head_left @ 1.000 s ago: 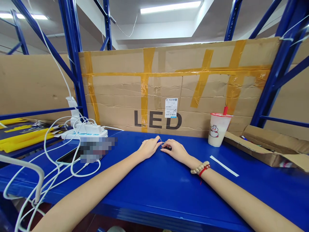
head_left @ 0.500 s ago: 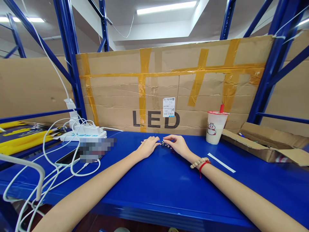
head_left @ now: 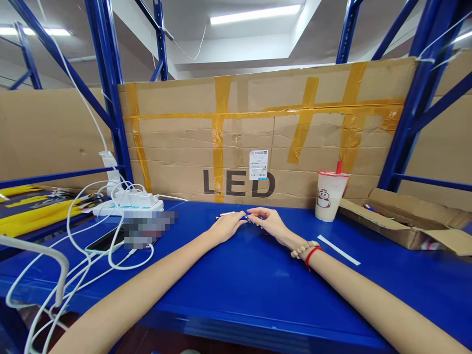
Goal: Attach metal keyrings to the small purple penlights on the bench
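Note:
My left hand [head_left: 226,225] and my right hand [head_left: 270,222] meet at the middle of the blue bench top [head_left: 236,275], fingertips almost touching. Both pinch a small dark and silvery item [head_left: 246,218] between them; I cannot make out what it is. A thin white and blue stick, perhaps a pen [head_left: 225,214], pokes out to the left from under my left fingers. On my right wrist sit a bead bracelet and a red string [head_left: 307,251].
A taped cardboard sheet marked LED [head_left: 258,142] backs the bench. A drink cup with a red straw [head_left: 329,194] and an open carton [head_left: 405,221] stand at the right, a white paper strip [head_left: 338,250] near them. A power strip [head_left: 127,202], white cables and a phone [head_left: 105,241] lie left.
My hands lifted slightly off the bench and the right fingers rose over the small item; the white stick now shows beside my left hand.

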Demonstrator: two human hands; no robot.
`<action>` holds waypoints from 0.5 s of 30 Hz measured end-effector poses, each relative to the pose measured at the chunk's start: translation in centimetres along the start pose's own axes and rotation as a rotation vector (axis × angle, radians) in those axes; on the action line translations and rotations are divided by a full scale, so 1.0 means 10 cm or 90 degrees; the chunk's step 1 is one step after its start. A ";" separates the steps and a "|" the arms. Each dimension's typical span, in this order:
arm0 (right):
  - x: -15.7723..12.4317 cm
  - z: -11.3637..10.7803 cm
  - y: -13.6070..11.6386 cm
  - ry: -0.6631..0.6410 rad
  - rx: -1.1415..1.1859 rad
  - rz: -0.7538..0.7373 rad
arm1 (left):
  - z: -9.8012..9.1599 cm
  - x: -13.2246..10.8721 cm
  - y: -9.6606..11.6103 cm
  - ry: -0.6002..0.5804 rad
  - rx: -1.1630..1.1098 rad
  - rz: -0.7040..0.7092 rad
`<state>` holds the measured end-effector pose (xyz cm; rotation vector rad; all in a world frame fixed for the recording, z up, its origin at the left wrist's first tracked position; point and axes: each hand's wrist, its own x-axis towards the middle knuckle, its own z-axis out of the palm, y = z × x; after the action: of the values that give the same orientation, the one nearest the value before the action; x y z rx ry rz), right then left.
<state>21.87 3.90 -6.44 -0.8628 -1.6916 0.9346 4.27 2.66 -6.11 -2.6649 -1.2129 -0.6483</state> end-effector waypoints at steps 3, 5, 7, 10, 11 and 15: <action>-0.01 -0.02 0.02 -0.026 0.030 0.026 | -0.01 0.00 -0.01 0.010 -0.026 0.025; -0.01 -0.03 0.03 -0.042 0.036 0.051 | -0.01 0.00 -0.03 0.012 -0.050 0.058; -0.01 -0.04 0.05 -0.052 0.036 0.070 | -0.01 0.01 -0.03 0.011 -0.064 0.087; -0.01 -0.05 0.06 -0.056 0.032 0.078 | 0.00 0.01 -0.03 0.014 -0.063 0.100; -0.01 -0.05 0.06 -0.058 0.029 0.077 | 0.00 0.00 -0.02 0.017 -0.063 0.095; -0.03 -0.03 0.05 -0.065 0.019 0.065 | 0.00 -0.01 -0.01 0.026 -0.061 0.095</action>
<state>22.32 3.99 -6.95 -0.9015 -1.7282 1.0861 4.18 2.68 -6.17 -2.7722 -0.9843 -0.7502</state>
